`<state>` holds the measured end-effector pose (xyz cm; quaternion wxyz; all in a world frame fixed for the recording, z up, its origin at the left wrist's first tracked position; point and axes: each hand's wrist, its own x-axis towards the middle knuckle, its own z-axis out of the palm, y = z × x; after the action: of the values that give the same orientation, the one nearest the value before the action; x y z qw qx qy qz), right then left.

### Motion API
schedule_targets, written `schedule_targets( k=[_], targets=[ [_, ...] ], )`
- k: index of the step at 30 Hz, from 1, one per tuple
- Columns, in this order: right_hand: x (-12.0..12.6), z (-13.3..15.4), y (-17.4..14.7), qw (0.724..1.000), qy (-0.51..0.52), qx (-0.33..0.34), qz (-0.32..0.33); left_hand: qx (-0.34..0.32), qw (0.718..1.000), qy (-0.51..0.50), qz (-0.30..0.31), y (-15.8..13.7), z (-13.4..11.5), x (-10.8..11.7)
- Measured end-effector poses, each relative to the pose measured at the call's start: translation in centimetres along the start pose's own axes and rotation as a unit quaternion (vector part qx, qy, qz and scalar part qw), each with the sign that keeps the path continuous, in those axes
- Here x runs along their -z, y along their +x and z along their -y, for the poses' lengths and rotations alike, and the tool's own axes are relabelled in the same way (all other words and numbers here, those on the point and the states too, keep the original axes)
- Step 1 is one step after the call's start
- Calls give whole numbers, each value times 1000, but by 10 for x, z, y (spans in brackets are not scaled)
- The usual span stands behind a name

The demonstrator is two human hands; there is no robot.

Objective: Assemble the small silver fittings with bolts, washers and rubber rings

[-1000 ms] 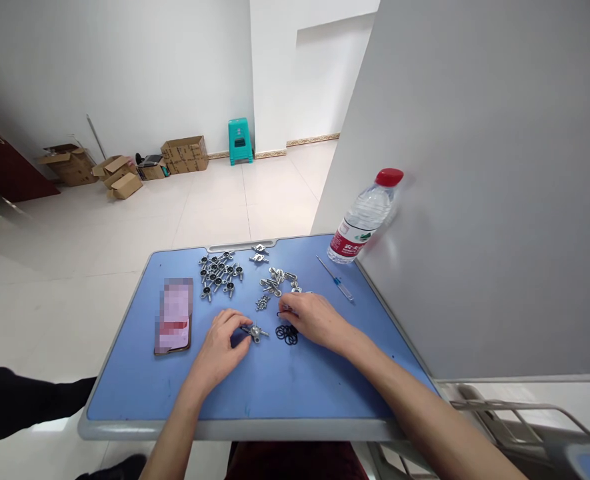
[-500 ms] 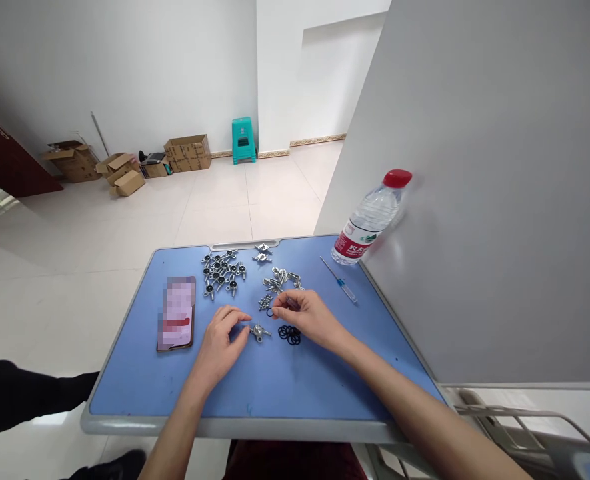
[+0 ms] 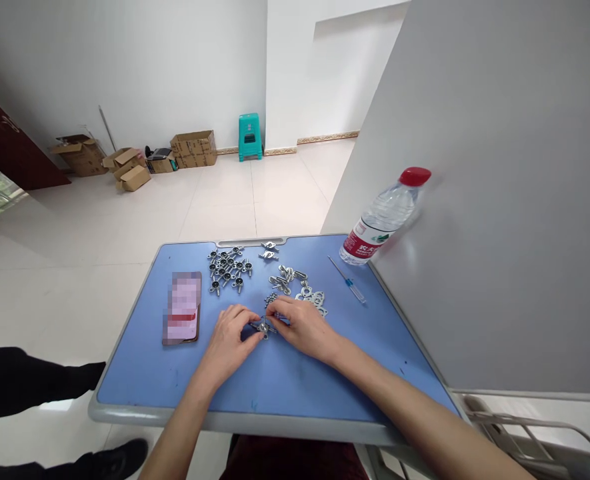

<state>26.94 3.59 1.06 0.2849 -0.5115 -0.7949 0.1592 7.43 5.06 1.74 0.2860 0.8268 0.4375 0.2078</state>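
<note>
My left hand [image 3: 232,337] steadies a small silver metal fitting [image 3: 263,328] on the blue table, thumb and fingertips at its left side. My right hand [image 3: 299,327] is closed in a pinch at the fitting's upper right, on a thin black rubber ring [image 3: 263,318] that sits over it. Just behind my right fingertips lies a heap of small metal balls or screws [image 3: 271,300], partly covered. Flat metal plates [image 3: 315,298] stick out beyond my right hand. The pile of black rings is hidden under that hand.
Several fittings with black centres [image 3: 227,267] lie at the back left, two silver ones [image 3: 269,252] beside them. Looped metal pieces [image 3: 285,277], a screwdriver [image 3: 347,280] and a water bottle [image 3: 382,223] are right of them. A phone [image 3: 183,310] lies left. Another person's leg [image 3: 29,383] shows.
My right hand has brought the black ring left and down to the fitting. My left hand has closed in on the fitting. The view has shifted slightly.
</note>
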Motion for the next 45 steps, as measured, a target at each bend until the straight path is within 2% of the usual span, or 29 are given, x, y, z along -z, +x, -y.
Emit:
schedule_targets(
  k=[6,10,13,22,27,38,45],
  targets=[
    [0,1,-7,989,-89,118,20,-7,1000,-1,4,-1,0,0],
    [5,1,-9,982,-95,160,42,-4,1000,-1,6,-1,-1,1],
    [11,-1,-10,985,-85,144,38,-3,1000,-4,4,0,-2,2],
    [36,-1,-10,998,-60,28,13,-4,1000,-9,4,0,-3,1],
    [44,-3,-10,1000,-31,2,-1,-5,1000,5,3,1,-3,1],
    [37,4,-12,989,-75,6,129,-9,1000,15,4,2,0,-1],
    [28,8,-11,977,-114,19,178,-13,1000,15,10,2,3,-1]
  ],
)
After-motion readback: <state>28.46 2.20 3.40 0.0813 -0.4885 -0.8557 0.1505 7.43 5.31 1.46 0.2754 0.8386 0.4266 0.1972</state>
